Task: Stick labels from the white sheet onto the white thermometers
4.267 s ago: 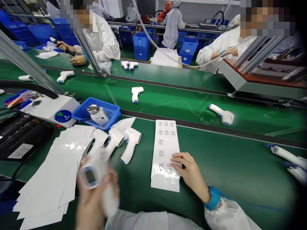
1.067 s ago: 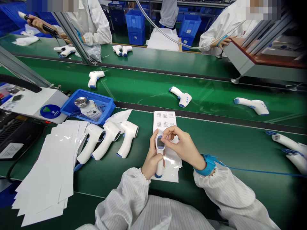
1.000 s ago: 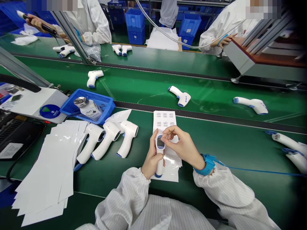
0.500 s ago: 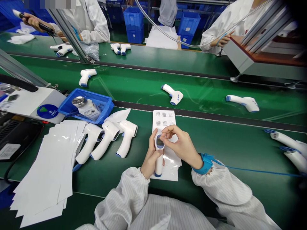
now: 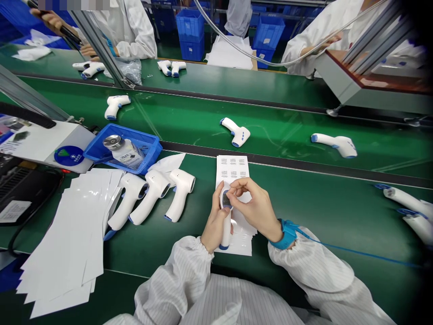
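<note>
Prone to go wrong at the screen: with the right grip (image 5: 255,210) pinching thumb and forefinger together on the face of the thermometer (image 5: 225,234), easy to smear it or to set something down crooked. Impossible to tell whether anything lies between those fingertips. Could also twist or slip free, being held only round the handle by the left grip (image 5: 214,223), and drop onto the sheet of labels (image 5: 232,167) just beneath, scuffing them. Worth minding the blue wrist strap (image 5: 287,228) too, with its cord trailing right across the table (image 5: 321,203) and apt to snag on a quick pull.

Held upright over the near end of the sheet, screen towards the camera, foot close to the table. Left grip closed round the handle from the left side, thumb up along it. Right grip arched over from the right, wrist raised, remaining fingers loosely curled. Three more thermometers (image 5: 154,194) lying side by side, apart to the left.
</note>
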A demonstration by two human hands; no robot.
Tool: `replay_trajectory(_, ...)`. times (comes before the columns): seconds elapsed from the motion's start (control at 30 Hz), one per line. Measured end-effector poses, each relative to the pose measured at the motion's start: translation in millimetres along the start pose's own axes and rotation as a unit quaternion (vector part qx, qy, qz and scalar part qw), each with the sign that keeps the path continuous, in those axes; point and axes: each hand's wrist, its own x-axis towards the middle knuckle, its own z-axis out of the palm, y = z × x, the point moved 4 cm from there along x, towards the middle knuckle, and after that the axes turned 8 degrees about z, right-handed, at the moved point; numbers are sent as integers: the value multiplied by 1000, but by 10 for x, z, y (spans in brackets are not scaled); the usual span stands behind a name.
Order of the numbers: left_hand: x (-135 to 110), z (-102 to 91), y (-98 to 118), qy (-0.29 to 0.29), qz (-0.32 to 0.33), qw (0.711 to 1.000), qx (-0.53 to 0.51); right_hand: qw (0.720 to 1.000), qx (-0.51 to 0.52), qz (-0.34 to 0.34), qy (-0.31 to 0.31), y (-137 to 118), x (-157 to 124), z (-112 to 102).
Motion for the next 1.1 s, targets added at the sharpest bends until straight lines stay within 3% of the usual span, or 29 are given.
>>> replay_trajectory(0.3, 8, -8, -30, 7, 13, 1000, 10, 998, -43, -28, 43, -9, -32, 25)
replay_trajectory(0.47, 10, -15, -35, 5, 5, 1000, 11, 991, 92, 25, -91, 100, 66, 111)
replay_trajectory(0.7, 14, -5, 21, -24, 9, 1000, -8, 973, 125, 51, -185, 146, 39, 187)
replay_trajectory(0.83, 10, -29, 3, -47, 20, 998, -40, 949, 181, 51, -252, 162, -31, 123)
replay_trajectory(0.93, -9, -58, 5, -44, 19, 994, -102, 928, 213, 62, -299, 236, 97, 12)
replay_trajectory(1.0, -34, -65, 71, -34, 26, 991, -126, 946, 182, 84, -253, 330, 403, -79)
replay_trajectory(1.1, -83, -37, 249, -29, 47, 990, -134, 987, 28, 134, -85, 440, 1142, -123)
